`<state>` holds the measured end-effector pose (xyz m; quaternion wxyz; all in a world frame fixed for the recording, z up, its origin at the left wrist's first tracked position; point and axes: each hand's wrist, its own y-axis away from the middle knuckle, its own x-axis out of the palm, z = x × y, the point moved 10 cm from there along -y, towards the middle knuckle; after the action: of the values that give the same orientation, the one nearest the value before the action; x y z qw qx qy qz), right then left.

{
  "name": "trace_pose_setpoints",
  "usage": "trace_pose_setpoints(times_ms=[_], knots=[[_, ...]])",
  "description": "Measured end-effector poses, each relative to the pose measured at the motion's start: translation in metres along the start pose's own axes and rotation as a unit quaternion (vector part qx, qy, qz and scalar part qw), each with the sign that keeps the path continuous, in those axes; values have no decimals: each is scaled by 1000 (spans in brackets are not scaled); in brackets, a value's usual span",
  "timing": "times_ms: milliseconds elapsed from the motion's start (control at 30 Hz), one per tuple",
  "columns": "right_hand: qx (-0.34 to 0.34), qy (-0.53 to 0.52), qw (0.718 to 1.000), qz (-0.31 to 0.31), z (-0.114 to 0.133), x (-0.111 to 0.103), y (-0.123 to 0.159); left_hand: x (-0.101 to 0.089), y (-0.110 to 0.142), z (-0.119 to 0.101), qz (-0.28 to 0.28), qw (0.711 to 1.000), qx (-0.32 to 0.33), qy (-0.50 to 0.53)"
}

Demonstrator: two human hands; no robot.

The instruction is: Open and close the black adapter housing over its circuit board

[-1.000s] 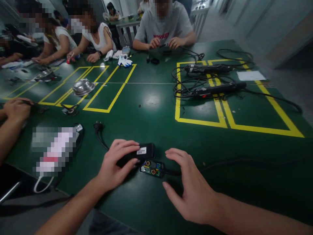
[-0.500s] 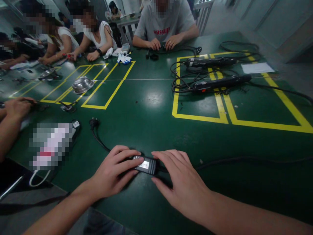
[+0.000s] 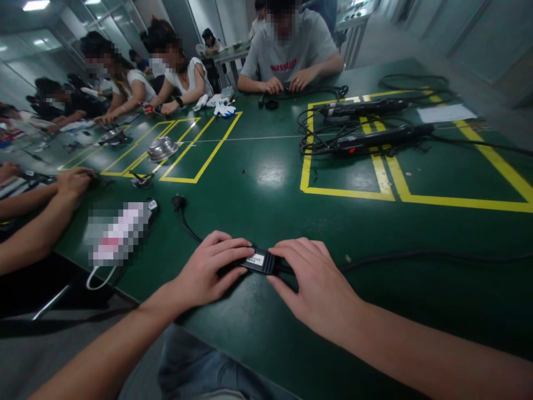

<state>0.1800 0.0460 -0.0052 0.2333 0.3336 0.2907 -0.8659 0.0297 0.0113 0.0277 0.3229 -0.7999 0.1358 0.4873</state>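
A small black inline cord box (image 3: 259, 261) with a white label and a ribbed right end lies on the green table between my hands. My left hand (image 3: 216, 266) grips its left part, thumb on the near side and fingers over the far side. At the ribbed end, my right hand (image 3: 302, 272) pinches the box between thumb and fingertips. The circuit board inside is hidden under the cover. From the left a black cord leads to a plug (image 3: 179, 203); another black cord (image 3: 395, 255) runs off to the right.
Two black electric screwdrivers (image 3: 383, 139) with coiled cables lie at the right across yellow tape. A metal bowl (image 3: 162, 149) stands farther left. A blurred-out pinkish object (image 3: 120, 233) lies left of me, near a neighbour's arm (image 3: 54, 211). A co-worker (image 3: 291, 55) sits opposite.
The black cover came down over the open circuit board. My right hand moved left and closed on the box's ribbed end. The view has shifted slightly left.
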Motion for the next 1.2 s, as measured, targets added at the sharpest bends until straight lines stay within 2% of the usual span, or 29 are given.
trace_pose_setpoints(times_ms=[100, 233, 467, 567, 633, 767, 967, 1200], knots=[[5, 2, 1000, 2, -1, 1, -1, -1, 1, 1, -10, 1000, -10, -7], [1, 8, 1000, -1, -1, 0, -2, -1, 5, 13, -16, 998, -66, -1], [-11, 26, 1000, -11, 1, 1, -2, 1, 9, 17, -31, 994, -87, 54], [-5, 35, 999, -39, 2, -4, 0, -5, 12, 32, -83, 978, -149, 120], [-6, 44, 998, -45, 4, -6, 2, -8, 14, 45, -111, 966, -200, 122], [-26, 84, 996, -6, 8, -1, 3, 0, 10, 62, -87, 956, -254, 116], [-67, 120, 990, 6, 8, 2, 4, 10, 6, 64, -37, 955, -253, 153], [-83, 90, 992, 1, 6, 0, 6, 1, 7, 62, -84, 960, -245, 108]])
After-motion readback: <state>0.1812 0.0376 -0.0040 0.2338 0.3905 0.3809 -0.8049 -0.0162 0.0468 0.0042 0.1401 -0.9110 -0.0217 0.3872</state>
